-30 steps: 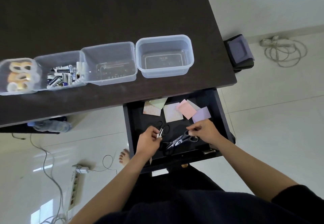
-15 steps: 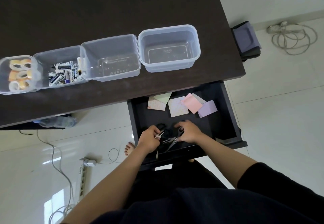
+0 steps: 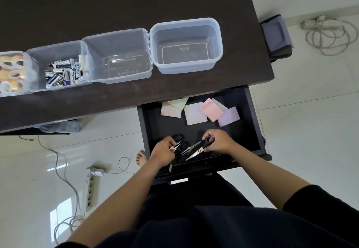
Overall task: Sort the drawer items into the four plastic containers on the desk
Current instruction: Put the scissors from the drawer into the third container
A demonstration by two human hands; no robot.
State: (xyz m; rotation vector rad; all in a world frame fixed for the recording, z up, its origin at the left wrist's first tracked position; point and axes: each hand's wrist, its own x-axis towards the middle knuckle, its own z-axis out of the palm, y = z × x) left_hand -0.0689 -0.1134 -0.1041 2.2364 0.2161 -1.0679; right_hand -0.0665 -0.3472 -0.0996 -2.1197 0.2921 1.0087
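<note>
- Right now both my hands are down in the open drawer (image 3: 250, 123), each already on a pair of scissors.
- My right hand (image 3: 218, 140) has its fingers curled round the black handles of the larger scissors (image 3: 195, 149); their long axis runs from that grip down and to the left, blades pointing toward my left hand.
- My left hand (image 3: 163, 151) pinches the smaller scissors (image 3: 177, 144) at the pivot, black loops lying just beyond my fingertips, away from me; the blade end is hidden under my palm.
- More black handles (image 3: 181, 159) lie between the two hands, just below the left fingertips; I cannot tell which pair they belong to.
- Two containers ahead are bare: the third container (image 3: 116, 56) sits straight up from my left fingers, the fourth container (image 3: 186, 45) straight up from my right.
- I judge the coming lift turns on that diagonal: the big blades cross toward my left hand, so I would draw the right pair back along its own axis before raising.
- Sticky notes (image 3: 200, 110) lie beyond both sets of fingers at the drawer's far end, untouched.
</note>
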